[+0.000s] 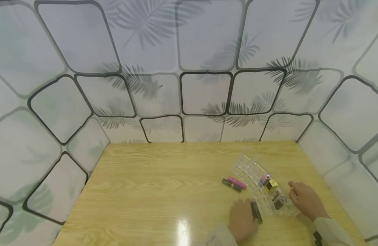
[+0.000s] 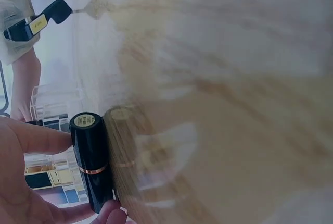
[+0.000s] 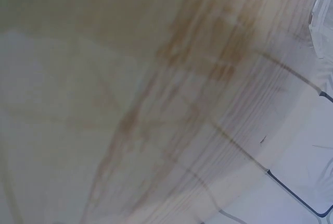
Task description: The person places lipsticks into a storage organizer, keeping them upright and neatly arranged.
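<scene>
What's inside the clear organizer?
The clear organizer holds a purple item, a yellow-topped item, a gold-toned item and a dark item; anything beneath them is covered.

Glossy black tube [image 2: 91, 146], clear plastic organizer [image 1: 253, 186], shiny wood-grain tabletop [image 1: 152, 181]

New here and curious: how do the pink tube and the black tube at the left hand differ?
The pink tube is bright pink; the black tube is black with a coppery band. The left hand holds the black tube, while the pink tube lies free on the table. Both are slender.
</scene>
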### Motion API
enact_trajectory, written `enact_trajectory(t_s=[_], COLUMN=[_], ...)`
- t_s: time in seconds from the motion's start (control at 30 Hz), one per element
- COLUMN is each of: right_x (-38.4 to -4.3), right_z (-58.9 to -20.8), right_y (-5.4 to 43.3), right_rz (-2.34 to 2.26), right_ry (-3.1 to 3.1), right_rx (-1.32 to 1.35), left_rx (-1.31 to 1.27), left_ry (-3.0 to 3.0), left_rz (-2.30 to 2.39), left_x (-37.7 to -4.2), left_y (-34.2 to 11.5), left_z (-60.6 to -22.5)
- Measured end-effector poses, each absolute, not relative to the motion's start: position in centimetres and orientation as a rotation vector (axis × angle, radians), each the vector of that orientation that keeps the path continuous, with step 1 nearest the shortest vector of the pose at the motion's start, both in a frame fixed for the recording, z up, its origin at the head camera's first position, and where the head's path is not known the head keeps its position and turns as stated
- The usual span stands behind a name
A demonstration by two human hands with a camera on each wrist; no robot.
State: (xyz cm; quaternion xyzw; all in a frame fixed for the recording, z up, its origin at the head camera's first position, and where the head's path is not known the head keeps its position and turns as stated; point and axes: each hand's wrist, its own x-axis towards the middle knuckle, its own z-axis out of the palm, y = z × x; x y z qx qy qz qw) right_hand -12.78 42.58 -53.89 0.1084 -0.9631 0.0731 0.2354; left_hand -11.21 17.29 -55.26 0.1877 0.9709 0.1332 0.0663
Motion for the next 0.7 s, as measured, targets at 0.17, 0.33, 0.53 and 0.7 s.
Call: enact_trajectory(t_s=[0.17,0.33,0.53,0.7], right_x=[-12.8,-12.8,-12.8,-12.8], right_z=[-53.7,-53.5,-53.8,-53.9], right_y=[42.5,42.4,42.6,42.7], right_rz=[0.199,0.208,0.213,0.216], right_ry=[-2.654,-2.658,-2.655,-2.648], right_rx=[0.294,0.296,0.288,0.296], left_rx=[0.576,0.566,0.505,0.494], left_ry=[2.912,2.889,2.858,2.889], left_rz=[0.35,0.359,0.414,0.416], left_x=[-11.0,-11.1,-11.7,-11.9], left_y=[17.4,17.3,17.0,17.0], left_z=[-54.8,-54.0,-53.9,-54.3])
